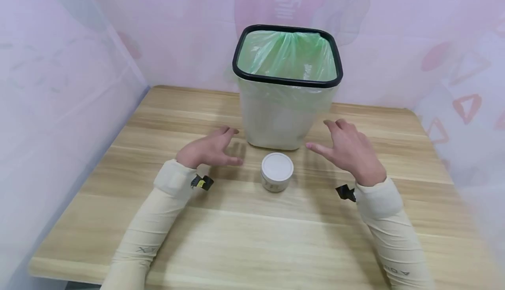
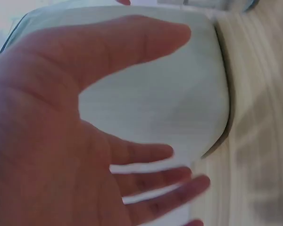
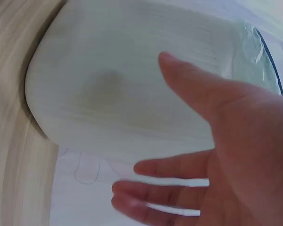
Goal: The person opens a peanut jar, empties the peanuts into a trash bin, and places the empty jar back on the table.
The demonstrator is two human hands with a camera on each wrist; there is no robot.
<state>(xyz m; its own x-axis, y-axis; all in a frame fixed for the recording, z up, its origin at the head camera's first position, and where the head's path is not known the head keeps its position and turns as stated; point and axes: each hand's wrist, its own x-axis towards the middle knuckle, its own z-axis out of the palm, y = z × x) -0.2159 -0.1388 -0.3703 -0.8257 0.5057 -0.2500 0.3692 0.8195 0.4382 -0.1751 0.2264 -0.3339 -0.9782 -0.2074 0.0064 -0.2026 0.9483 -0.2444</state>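
Note:
A white trash can (image 1: 276, 119) with a black rim and a green plastic liner (image 1: 289, 53) stands upright at the back of the table. In front of its base sits a small round white jar (image 1: 277, 169), lid up. My left hand (image 1: 211, 149) is held left of the can, thumb and fingers spread apart and nothing in them. On the other side my right hand (image 1: 351, 152) is held likewise, its thumb pointing toward the can. Both wrist views show the can's pale wall (image 2: 151, 103) beyond the spread fingers.
The light wood table (image 1: 252, 242) carries the can and jar. Patterned pinkish-white curtains (image 1: 177, 31) hang behind it and along both sides. A small black device (image 1: 203, 182) is strapped at the left wrist, another (image 1: 345, 192) at the right.

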